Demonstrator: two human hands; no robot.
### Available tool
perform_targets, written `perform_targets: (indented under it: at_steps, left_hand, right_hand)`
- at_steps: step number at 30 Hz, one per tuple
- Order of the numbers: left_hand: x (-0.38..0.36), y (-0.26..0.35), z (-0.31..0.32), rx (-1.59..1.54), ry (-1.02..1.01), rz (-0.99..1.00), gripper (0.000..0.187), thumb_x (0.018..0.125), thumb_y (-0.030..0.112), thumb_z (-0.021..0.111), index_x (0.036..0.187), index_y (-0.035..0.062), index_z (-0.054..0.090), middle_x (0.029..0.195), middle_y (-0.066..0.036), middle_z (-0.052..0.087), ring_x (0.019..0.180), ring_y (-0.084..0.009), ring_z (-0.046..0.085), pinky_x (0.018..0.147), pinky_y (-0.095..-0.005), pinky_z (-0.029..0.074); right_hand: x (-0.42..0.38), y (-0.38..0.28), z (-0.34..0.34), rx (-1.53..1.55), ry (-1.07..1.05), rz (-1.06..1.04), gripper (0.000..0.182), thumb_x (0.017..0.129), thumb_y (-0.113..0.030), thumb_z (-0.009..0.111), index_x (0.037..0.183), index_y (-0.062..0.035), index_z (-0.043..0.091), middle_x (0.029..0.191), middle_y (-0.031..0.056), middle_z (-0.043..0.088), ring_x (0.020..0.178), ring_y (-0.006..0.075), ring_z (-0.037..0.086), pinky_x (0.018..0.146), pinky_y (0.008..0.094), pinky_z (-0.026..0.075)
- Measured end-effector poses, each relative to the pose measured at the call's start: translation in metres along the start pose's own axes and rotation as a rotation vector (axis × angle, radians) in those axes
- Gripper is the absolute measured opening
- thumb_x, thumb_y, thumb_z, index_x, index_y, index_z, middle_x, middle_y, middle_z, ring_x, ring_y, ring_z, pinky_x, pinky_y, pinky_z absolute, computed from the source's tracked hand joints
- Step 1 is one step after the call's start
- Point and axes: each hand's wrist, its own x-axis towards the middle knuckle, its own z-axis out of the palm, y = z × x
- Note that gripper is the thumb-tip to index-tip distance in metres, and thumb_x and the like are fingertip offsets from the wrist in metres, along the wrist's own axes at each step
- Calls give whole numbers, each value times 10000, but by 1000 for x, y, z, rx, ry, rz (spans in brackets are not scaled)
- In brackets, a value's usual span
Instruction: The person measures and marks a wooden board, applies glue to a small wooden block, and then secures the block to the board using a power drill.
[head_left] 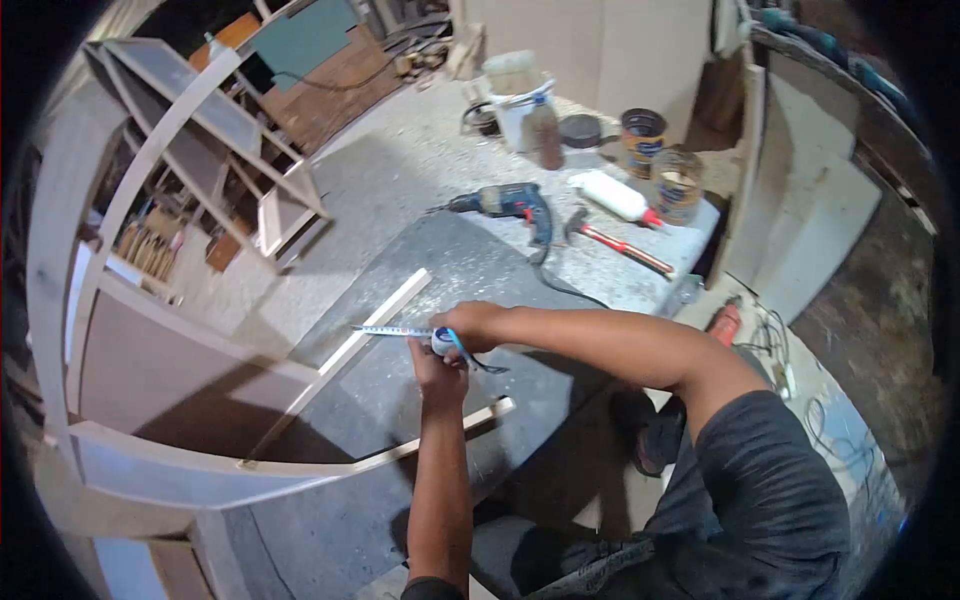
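A tape measure is held between both hands, its blade pulled out to the left across a light wooden strip. My right hand is closed round the case from the right. Just below the blade, my left hand has its fingers pressed against the case. The strip slants over the grey board and meets a curved wooden frame at its lower end. Another short strip lies below my hands.
Behind the hands lie a drill with its cord, a hammer and a white glue bottle. A white bucket and cans stand farther back. The tall curved frame rises at the left.
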Motion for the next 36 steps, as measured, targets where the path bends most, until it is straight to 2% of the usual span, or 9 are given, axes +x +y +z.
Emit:
perform_targets:
  at_steps: [2,4,6,9,10,12,15,26,36]
  left_hand:
    - [2,-22,4,26,-395,-29,574,962,613,252,1048,131,553,765,7,588,589,-119,534,566,-261,454]
    - [-15,-40,33,191,-332,3,603,962,598,299,1261,100,459,1156,-68,578,1092,-210,543,922,-384,432]
    - [-38,-49,60,338,-70,34,644,967,585,308,1332,61,385,1308,-105,500,1195,-266,485,950,-432,421]
    - [-26,-47,18,1039,-9,346,653,967,554,345,1379,47,353,1415,-155,396,1252,-327,436,957,-463,415]
    - [-32,-43,-3,1045,-1,341,653,967,554,345,1379,47,353,1415,-155,396,1252,-327,436,957,-463,415]
    - [-38,-37,-34,1783,36,617,597,972,492,359,1306,8,458,1365,-229,442,1323,-336,367,1060,-499,296]
    - [-53,-68,-68,1996,314,557,522,959,447,382,1243,36,533,1314,-212,497,1298,-371,387,1072,-601,206]
    - [-66,-74,-57,2172,284,472,533,951,478,364,1245,74,551,1408,-139,440,1321,-345,368,1066,-602,214]
    - [-60,-70,-54,2195,281,330,575,940,499,427,1328,78,472,1418,-144,427,1336,-344,364,1058,-532,283]
  right_hand:
    - [-32,-1,-19,58,8,110,472,664,-383,785,957,-53,617,953,185,663,931,385,621,789,446,483]
    - [-65,5,-36,-56,59,159,581,642,-381,794,1083,-51,610,971,195,661,919,374,629,802,427,489]
    - [-100,19,-58,-90,120,172,653,634,-372,804,1162,-50,596,1001,203,654,919,359,636,815,413,494]
    - [-149,58,-89,-36,300,203,594,647,-315,796,1131,-23,615,1010,165,655,887,296,647,783,385,521]
    - [-169,34,-108,490,286,526,513,719,-244,745,1162,-37,593,991,111,648,881,218,643,736,356,558]
    - [-201,66,-121,929,431,545,400,806,-164,644,1183,-68,556,898,53,603,820,154,617,690,333,583]
    - [-239,85,-134,1128,698,572,324,846,-166,631,1143,-64,552,901,52,586,763,158,616,688,314,571]
    - [-241,150,-145,880,804,716,207,805,-236,651,960,-102,620,792,17,581,659,122,573,516,287,504]
    - [-170,252,-144,597,595,593,350,812,-258,630,1103,-65,622,868,40,645,748,123,579,643,273,465]
